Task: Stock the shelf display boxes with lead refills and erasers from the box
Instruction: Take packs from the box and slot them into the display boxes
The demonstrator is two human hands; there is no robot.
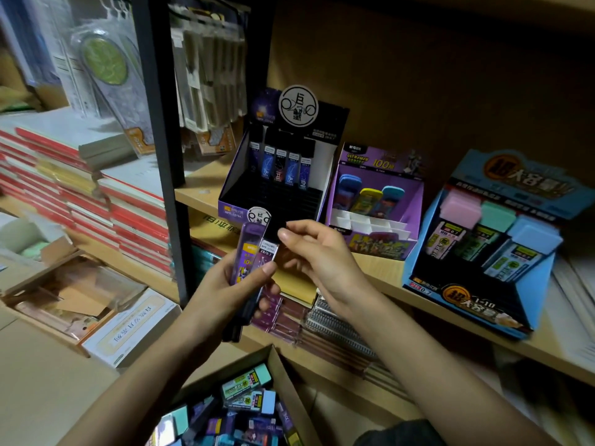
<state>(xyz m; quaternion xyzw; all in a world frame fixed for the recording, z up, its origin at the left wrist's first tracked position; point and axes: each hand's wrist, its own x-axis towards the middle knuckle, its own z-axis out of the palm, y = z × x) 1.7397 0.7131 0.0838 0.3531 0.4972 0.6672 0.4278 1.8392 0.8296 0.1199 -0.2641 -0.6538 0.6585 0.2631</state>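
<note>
**Bundle may be slipping as you pull**

Your left hand (219,288) is gripping several lead refill cases (249,252) in front of the dark display box (236,178). Your right hand (322,255) is pinching one's dark top. Tugging could be dragging neighbours loose into the cardboard box (289,391). Your fingers are hiding how many you are holding

A wooden shelf (389,272) carries three boxes: a black display box (280,178) above the left hand (231,284), a purple display box (373,207) above the right hand (318,255), and a blue display box (483,252) further right.
</note>
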